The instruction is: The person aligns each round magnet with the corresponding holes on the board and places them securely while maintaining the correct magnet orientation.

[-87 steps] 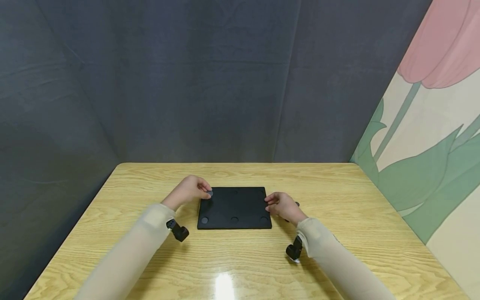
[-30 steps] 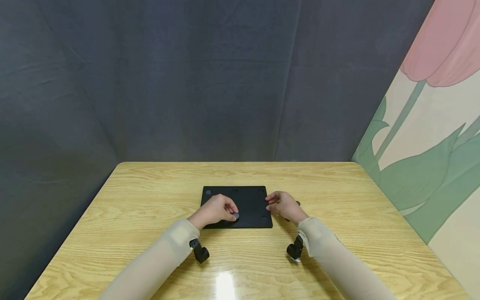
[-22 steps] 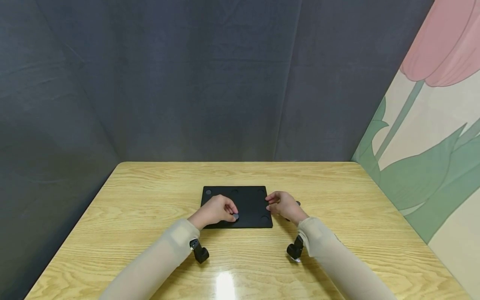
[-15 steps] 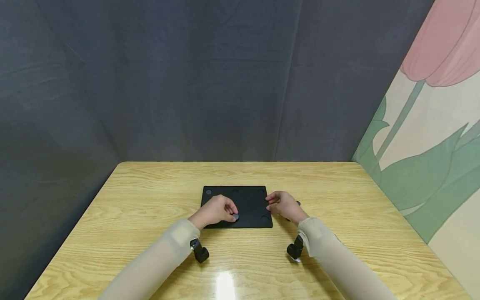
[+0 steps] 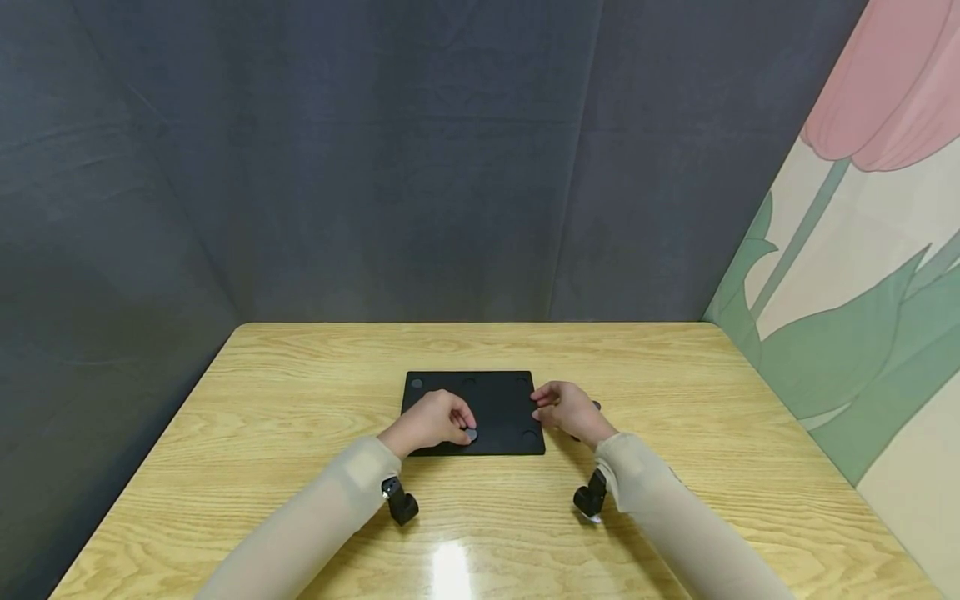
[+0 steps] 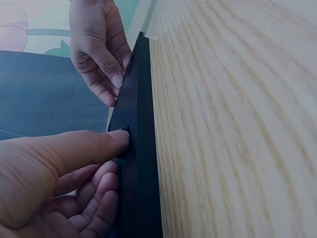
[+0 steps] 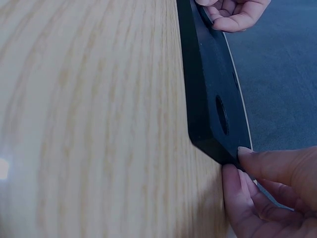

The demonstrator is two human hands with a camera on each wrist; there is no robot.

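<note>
A flat black board (image 5: 502,408) with round recesses lies on the table. With thumb and fingers my left hand (image 5: 433,418) pinches a small dark grey disc (image 5: 471,434) at the board's front middle recess. Whether the disc sits fully in the recess cannot be seen. Another grey disc (image 5: 417,383) fills the far left recess. My right hand (image 5: 567,411) holds the board's right edge, thumb (image 7: 257,161) on top and fingers against the side. An open recess (image 7: 222,115) shows near the front right corner. My left hand covers the front left corner in the head view.
Dark round pieces (image 5: 596,406) lie on the wooden table (image 5: 637,367), partly hidden behind the right hand. A dark curtain (image 5: 405,167) hangs at the back, and a flower-painted wall (image 5: 840,333) stands to the right.
Since the oldest frame, my left hand has let go of a disc at the far left recess and come to the front middle with another disc. My right hand has stayed put.
</note>
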